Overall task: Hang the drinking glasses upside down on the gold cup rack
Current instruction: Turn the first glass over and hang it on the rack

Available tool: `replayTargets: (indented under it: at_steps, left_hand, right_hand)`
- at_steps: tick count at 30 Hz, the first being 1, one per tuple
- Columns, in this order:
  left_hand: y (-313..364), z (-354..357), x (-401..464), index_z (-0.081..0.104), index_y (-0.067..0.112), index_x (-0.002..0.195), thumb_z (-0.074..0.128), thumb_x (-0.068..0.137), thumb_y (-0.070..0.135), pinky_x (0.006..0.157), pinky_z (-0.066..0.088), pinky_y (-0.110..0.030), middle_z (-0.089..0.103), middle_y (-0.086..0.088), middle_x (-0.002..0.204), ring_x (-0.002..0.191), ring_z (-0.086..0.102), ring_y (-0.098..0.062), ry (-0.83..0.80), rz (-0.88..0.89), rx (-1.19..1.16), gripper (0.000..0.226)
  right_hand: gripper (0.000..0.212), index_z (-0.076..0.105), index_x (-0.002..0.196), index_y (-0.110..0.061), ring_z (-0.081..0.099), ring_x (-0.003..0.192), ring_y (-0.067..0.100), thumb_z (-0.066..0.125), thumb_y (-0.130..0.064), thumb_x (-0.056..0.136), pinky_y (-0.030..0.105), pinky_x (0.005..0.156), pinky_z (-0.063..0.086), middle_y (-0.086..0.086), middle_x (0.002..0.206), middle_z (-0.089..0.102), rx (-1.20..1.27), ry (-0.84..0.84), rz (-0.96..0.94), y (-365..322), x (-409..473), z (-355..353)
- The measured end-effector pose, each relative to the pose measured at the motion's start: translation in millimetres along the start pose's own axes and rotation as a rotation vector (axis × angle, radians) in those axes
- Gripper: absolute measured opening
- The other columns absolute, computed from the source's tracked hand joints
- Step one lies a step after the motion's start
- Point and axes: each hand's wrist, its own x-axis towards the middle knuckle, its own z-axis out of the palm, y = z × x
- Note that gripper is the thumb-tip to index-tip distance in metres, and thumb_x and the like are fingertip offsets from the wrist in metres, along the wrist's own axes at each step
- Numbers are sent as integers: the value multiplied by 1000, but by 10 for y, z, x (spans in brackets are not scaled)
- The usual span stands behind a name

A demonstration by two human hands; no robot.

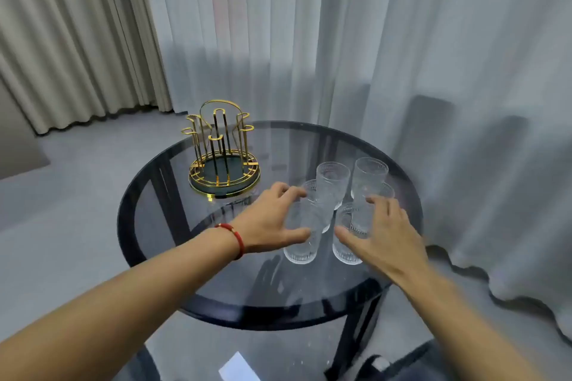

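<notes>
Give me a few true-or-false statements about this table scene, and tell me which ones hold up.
1. The gold cup rack has no glasses hanging on it. True.
2. The glasses stand to the left of the rack. False: they are grouped to its right, nearer the person.
3. Both hands reach toward the glasses. True: the left hand is at the near-left glass, the right hand at the near-right glass.
4. The table is bright wood. False: it is round dark glass.
5. A red bracelet is on the right wrist. False: the left.
</notes>
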Motion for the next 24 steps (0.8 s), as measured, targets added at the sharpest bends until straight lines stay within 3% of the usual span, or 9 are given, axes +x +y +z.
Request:
replayTargets:
  at_steps: [3, 6, 10, 12, 15, 17, 20, 24]
  left_hand:
    - [-21, 130, -43, 28, 25, 153, 68, 88, 48, 107, 43, -34, 37, -6, 146, 128, 47, -23, -19, -8, -21, 80]
    - [-87, 255, -58, 24, 26, 155, 65, 91, 46, 102, 39, -24, 38, -5, 149, 131, 45, -20, 9, 14, -74, 79]
    - [-150, 279, -42, 21, 27, 155, 66, 90, 49, 100, 47, -29, 38, -3, 149, 131, 43, -17, 34, 34, -100, 82]
    - [-178, 279, -42, 27, 26, 154, 68, 89, 51, 105, 40, -27, 40, -2, 148, 132, 41, -16, 57, 49, -122, 81]
    - [-177, 219, -55, 44, 24, 145, 70, 87, 50, 107, 36, -27, 49, 2, 140, 129, 41, -12, 213, 80, -189, 69]
    - [-158, 122, -23, 53, 25, 137, 70, 88, 48, 105, 43, -31, 55, 7, 134, 125, 45, -8, 321, 86, -262, 57]
    - [-158, -79, 145, 51, 30, 141, 70, 87, 53, 101, 51, -31, 56, 12, 135, 122, 52, -6, 299, 75, -430, 62]
    - [-201, -275, 383, 35, 29, 153, 76, 85, 45, 93, 58, -36, 62, 3, 133, 117, 66, -18, 127, -23, -973, 81]
  right_hand:
    - [106, 26, 154, -18, 49, 131, 29, 56, -77, 72, 45, 95, 48, 7, 147, 44, 5, -85, 27, -22, -29, 128]
    - [101, 24, 155, -21, 54, 125, 28, 68, -63, 74, 43, 88, 49, 6, 144, 47, 77, -77, 51, -17, 24, 163]
    - [100, 34, 151, -31, 61, 114, 25, 73, -60, 64, 44, 86, 54, 0, 134, 53, 122, -18, 72, -24, -15, 49]
    - [94, 44, 144, -35, 60, 104, 19, 72, -63, 59, 40, 82, 53, -3, 124, 53, 197, 63, 59, -33, -21, -45]
    - [78, 58, 129, -37, 58, 95, 9, 73, -65, 58, 25, 81, 45, -6, 116, 56, 396, 185, 88, -60, 57, -234]
    - [67, 62, 119, -38, 63, 99, 13, 76, -65, 60, 32, 85, 51, -5, 116, 63, 588, 234, 188, -108, 196, -345]
    - [53, 69, 112, -26, 73, 101, 25, 77, -55, 68, 48, 87, 61, 7, 113, 73, 1024, 89, 293, -289, 484, -453]
    - [37, 76, 113, -8, 74, 107, 32, 67, -35, 90, 46, 88, 61, 15, 115, 77, 1298, -242, 190, -721, 764, -319]
